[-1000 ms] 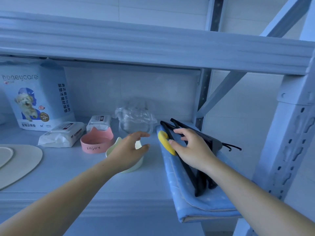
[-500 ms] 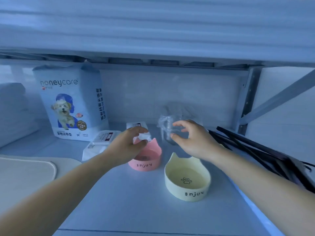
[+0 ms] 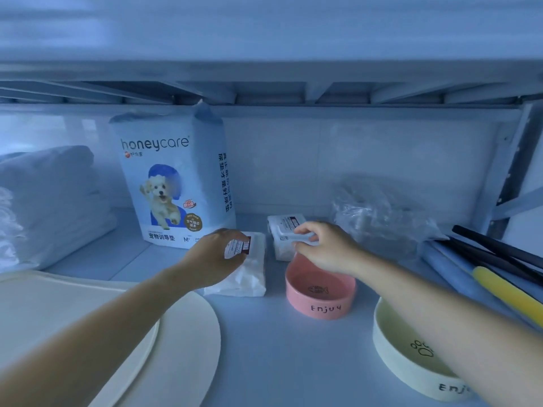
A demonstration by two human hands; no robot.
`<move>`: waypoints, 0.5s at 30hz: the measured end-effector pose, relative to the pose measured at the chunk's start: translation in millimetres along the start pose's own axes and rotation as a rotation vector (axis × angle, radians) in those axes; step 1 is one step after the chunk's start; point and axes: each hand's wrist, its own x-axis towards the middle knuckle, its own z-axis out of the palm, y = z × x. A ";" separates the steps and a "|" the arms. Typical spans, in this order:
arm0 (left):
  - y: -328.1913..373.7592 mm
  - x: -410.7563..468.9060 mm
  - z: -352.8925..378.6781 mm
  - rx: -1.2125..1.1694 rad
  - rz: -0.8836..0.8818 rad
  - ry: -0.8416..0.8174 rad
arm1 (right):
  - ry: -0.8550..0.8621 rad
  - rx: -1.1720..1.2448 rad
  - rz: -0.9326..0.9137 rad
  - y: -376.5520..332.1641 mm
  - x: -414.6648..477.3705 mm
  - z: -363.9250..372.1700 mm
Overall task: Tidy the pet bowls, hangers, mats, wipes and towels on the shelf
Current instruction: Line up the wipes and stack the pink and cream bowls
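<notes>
Our left hand (image 3: 213,257) lies on the front wipes pack (image 3: 249,270), fingers curled over its labelled top and gripping it at its left edge. Our right hand (image 3: 324,248) reaches over the pink bowl (image 3: 320,295) and pinches the near corner of the rear wipes pack (image 3: 283,232) between thumb and curled fingers. We cannot tell whether either pack is lifted off the shelf (image 3: 279,353).

The two packs sit just beside each other in the middle of the shelf, the rear one nearer the back wall. The pink bowl stands upright just in front of the rear pack, with "Enjuy" on its side. The cream bowl (image 3: 411,365) stands near it to the right, at the front edge, partly under our right forearm.

Behind the front pack a honeycare pad bag (image 3: 173,183) stands upright. Left of it is a stack of folded towels (image 3: 50,198). The cream mats (image 3: 182,333) lie flat at the front left, under our left forearm. A crumpled clear plastic bag (image 3: 379,218) sits at the back right. At the far right, black hangers (image 3: 499,251) and a yellow hanger (image 3: 508,295) lie on a folded blue mat (image 3: 452,265).
</notes>
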 end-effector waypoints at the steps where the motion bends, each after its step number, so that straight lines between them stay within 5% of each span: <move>1: -5.9 0.1 0.9 0.005 -0.019 -0.005 | -0.028 0.017 0.003 -0.7 4.7 3.7; 15: -57.6 -13.6 10.3 -0.205 -0.262 -0.113 | -0.307 -0.112 -0.098 -29.7 22.8 58.3</move>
